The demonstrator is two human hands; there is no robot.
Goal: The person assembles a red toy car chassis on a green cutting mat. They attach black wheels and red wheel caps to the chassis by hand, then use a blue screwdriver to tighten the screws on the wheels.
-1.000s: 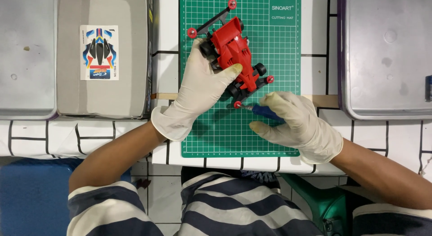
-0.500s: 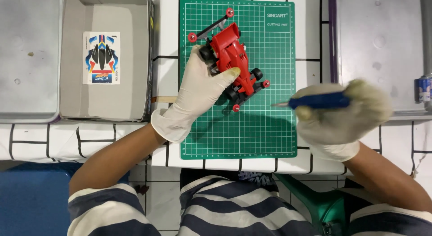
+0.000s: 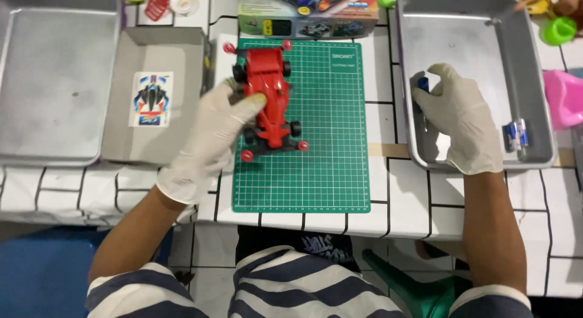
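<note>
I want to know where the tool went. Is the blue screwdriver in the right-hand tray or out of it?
In. The right hand holds the screwdriver over the tray floor, inside its rim.

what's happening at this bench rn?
A person in white gloves is working on a red toy race car that sits on a green cutting mat. The left hand grips the car's side. The right hand is inside the metal tray on the right, holding a blue-handled tool. Two small batteries lie in that tray.
</note>
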